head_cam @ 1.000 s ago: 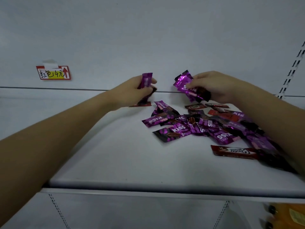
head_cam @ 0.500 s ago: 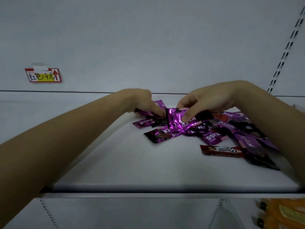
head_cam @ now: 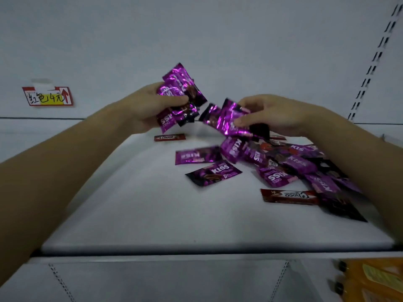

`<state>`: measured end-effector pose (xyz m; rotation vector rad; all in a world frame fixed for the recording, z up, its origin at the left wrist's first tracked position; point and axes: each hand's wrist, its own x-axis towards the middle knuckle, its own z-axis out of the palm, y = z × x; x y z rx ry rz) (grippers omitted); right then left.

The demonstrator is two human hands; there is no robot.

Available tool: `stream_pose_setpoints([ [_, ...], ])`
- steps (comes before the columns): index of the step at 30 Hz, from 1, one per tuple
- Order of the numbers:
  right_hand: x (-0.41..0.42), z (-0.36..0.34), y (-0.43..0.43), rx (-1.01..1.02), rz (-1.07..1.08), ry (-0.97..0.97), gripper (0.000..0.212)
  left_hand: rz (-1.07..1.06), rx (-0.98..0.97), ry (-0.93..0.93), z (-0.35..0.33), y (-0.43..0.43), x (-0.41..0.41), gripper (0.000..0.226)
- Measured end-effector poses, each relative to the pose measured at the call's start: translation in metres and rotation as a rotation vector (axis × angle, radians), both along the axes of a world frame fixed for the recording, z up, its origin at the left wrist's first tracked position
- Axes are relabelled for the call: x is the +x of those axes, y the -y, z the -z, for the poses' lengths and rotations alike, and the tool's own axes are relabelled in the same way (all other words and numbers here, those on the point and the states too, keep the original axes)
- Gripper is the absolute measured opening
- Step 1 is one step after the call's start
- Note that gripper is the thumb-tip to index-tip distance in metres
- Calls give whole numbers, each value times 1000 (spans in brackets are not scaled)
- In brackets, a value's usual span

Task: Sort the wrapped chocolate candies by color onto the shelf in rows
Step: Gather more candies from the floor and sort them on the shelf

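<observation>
Plainly, the left hand clutches a fanned purple stack, the right hand pinches more candies — outer ones could slip from under either thumb.

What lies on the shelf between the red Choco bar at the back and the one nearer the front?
Head view: purple Kiss candies, lying flat on the white shelf, separate the back Choco bar from the front Choco bar.

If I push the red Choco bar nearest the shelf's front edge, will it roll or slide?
The red Choco bar lies flat and looks slab-shaped, so it would probably slide, not roll. Its glossy wrapper on the smooth shelf suggests little friction.
</observation>
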<state>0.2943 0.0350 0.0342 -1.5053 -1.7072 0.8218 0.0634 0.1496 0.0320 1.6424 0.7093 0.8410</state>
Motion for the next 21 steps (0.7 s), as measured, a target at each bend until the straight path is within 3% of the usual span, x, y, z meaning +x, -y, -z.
stream_pose_setpoints([
  [3, 10, -2, -4, 45, 27, -317, 23, 37, 7, 17, -2, -2, -9, 30],
  [7, 17, -3, -2, 19, -58, -397, 27, 202, 35, -144, -5, 4, -16, 43],
  [11, 20, 0, -2, -75, -100, -323, 26, 369, 208, -549, -3, 22, -18, 54],
  [13, 23, -3, -1, -130, -131, -259, 47, 373, 382, -753, 2, 31, -17, 74],
  [15, 31, -10, 5, -193, -169, -215, 63, 349, 416, -772, 2, 36, -14, 77],
  [18, 40, -17, 17, -338, -248, -65, 47, 367, 396, -750, 0, 44, -12, 62],
  [20, 37, -14, 18, -438, -250, 103, 50, 401, 416, -754, -3, 47, -14, 51],
  [21, 33, -11, 17, -474, -243, 185, 50, 379, 447, -763, -4, 50, -14, 57],
])
